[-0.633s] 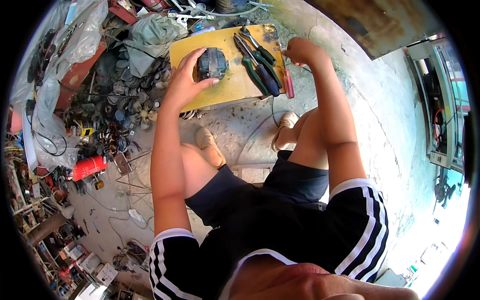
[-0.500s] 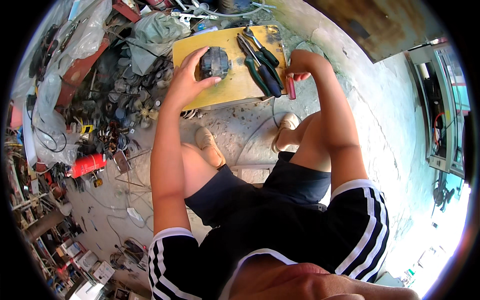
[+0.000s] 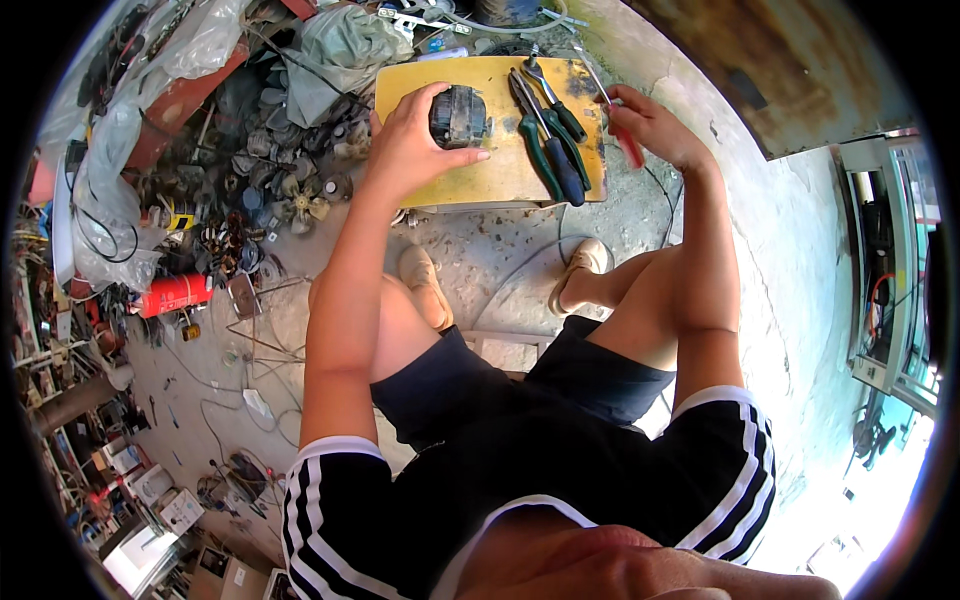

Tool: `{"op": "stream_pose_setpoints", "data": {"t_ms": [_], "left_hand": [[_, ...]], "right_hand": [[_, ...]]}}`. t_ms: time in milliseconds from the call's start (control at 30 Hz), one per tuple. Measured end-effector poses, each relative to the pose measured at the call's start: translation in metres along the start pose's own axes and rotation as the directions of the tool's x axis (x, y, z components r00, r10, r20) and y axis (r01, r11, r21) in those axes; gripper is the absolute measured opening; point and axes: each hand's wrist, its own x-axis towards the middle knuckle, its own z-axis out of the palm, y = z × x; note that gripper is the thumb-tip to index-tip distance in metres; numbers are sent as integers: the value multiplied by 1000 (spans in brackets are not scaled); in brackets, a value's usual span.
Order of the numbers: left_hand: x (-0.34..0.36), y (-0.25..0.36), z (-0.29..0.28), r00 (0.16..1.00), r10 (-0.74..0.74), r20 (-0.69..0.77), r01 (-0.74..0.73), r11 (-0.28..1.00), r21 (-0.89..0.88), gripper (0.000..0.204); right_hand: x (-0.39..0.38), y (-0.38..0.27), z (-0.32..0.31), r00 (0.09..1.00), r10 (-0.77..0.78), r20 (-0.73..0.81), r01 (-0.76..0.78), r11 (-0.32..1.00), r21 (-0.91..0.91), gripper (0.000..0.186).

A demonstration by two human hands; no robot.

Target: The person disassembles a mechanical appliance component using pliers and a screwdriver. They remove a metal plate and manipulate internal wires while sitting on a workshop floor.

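Observation:
A dark, blocky small electric motor (image 3: 459, 117) sits on the yellow board top (image 3: 400, 85), its short shaft toward the right. My left hand (image 3: 412, 140) curves round its left side, with the thumb along the near edge and the fingers at the far left corner. Just past the board's right edge, my right hand (image 3: 652, 122) grips a screwdriver (image 3: 628, 140) by its red handle, the thin shaft slanting up toward the far side. Between the hands lie green-handled pliers (image 3: 538, 155), a dark-blue-handled screwdriver (image 3: 566, 172) and a ratchet wrench (image 3: 548, 90).
Piled motor parts and fan pieces (image 3: 300, 205) crowd the floor at the left, beside a plastic-wrapped bundle (image 3: 345, 60) and a red cylinder (image 3: 175, 296). A cable (image 3: 520, 265) crosses the floor near my feet. A rusty panel (image 3: 760, 70) juts in at the upper right.
My right hand has lifted away from the board's near right corner, bringing the red-handled screwdriver up with its shaft now showing. The left hand stays round the motor; the view has shifted slightly.

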Motion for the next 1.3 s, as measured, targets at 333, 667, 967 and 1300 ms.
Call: {"op": "stream_pose_setpoints", "data": {"t_ms": [333, 667, 967, 1300], "left_hand": [[1, 16, 22, 983, -121, -141, 122, 992, 2, 86], [11, -1, 3, 980, -196, -26, 187, 962, -198, 85], [8, 1, 1, 976, -215, -17, 208, 960, -190, 83], [9, 5, -4, 975, -221, 28, 222, 952, -210, 84]], "right_hand": [[5, -13, 30, 994, -98, 45, 86, 973, 215, 32], [17, -11, 48, 985, -164, 59, 143, 953, 269, 32], [17, -17, 42, 989, -119, 85, 98, 971, 218, 34], [21, -14, 43, 987, -138, 81, 108, 947, 301, 35]]}}
